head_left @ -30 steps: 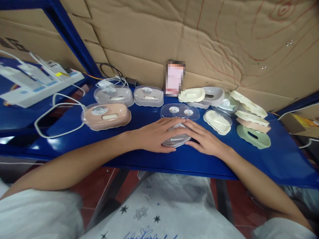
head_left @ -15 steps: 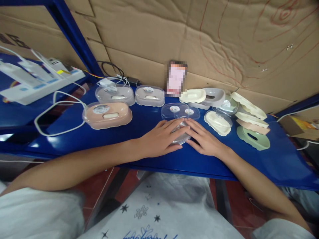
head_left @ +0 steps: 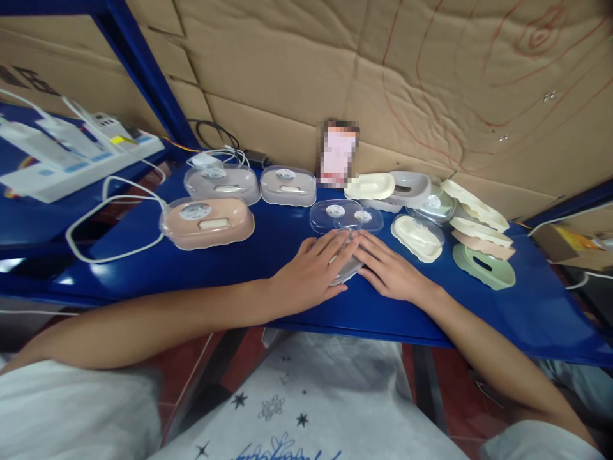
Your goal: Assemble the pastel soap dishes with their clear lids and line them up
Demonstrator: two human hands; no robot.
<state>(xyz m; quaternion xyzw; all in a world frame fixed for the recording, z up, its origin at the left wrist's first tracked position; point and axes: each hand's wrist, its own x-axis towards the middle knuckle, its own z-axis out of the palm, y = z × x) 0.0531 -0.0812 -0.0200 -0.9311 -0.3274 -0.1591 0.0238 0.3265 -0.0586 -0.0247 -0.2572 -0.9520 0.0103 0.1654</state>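
Both my hands lie flat on a clear-lidded case (head_left: 348,271) near the front edge of the blue table (head_left: 268,236), about midway along it; my left hand (head_left: 313,271) covers its left part and my right hand (head_left: 389,271) its right part, fingers stretched out and pressing down on the lid, not curled round anything; the fingertips of the two hands almost meet over the middle of the case, which is mostly hidden beneath them, so I cannot tell its colour; just behind my fingertips lie two loose clear lids (head_left: 345,215), overlapping, each with a round sticker; toward the left edge stands a pink case (head_left: 207,222) with its clear lid on, and behind it, near the back edge, two grey cases (head_left: 252,184) side by side, also lidded; a white cable (head_left: 103,220) loops off the left edge beside the pink one; toward the right edge sits a cluster of open parts, cream trays (head_left: 416,236), a grey tray (head_left: 408,185) and a green tray (head_left: 483,266), the green one nearest the front; a blurred card (head_left: 338,153) stands against the cardboard wall (head_left: 383,76) at the back edge
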